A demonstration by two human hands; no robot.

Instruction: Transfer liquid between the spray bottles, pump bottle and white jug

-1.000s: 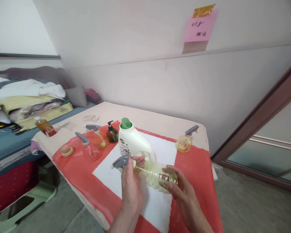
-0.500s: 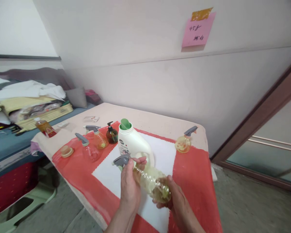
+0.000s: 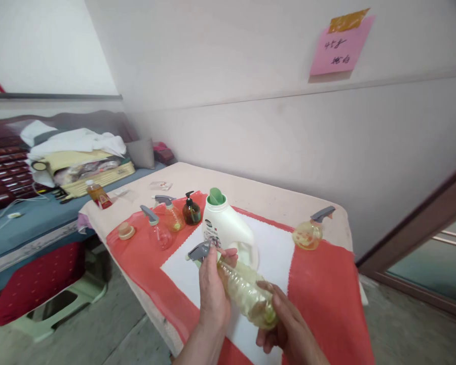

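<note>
A clear yellow spray bottle (image 3: pixel 247 294) with a grey trigger head lies tilted between my two hands, above a white cloth (image 3: pixel 182 276). My left hand (image 3: pixel 215 279) is closed around its neck, just below the trigger. Around the base end, the fingers of my right hand (image 3: pixel 283 319) are curled against the bottle. Right behind it stands a large cream jug (image 3: pixel 228 223) with a green cap part in its mouth. Part of the jug's front is hidden by my left hand and the trigger head.
On the red cloth (image 3: pixel 327 289) at left are a pink spray bottle (image 3: pixel 160 235), an orange one (image 3: pixel 175 218), a dark pump bottle (image 3: pixel 191 212) and a beige cap (image 3: pixel 126 231). Another yellow spray bottle (image 3: pixel 307 235) stands right. A red-topped stool (image 3: pixel 41 284) is beside the table.
The view has swung left, so everything sits further right in the picture. Both hands still hold the spray bottle. The fingers of my right hand have shifted slightly at its base.
</note>
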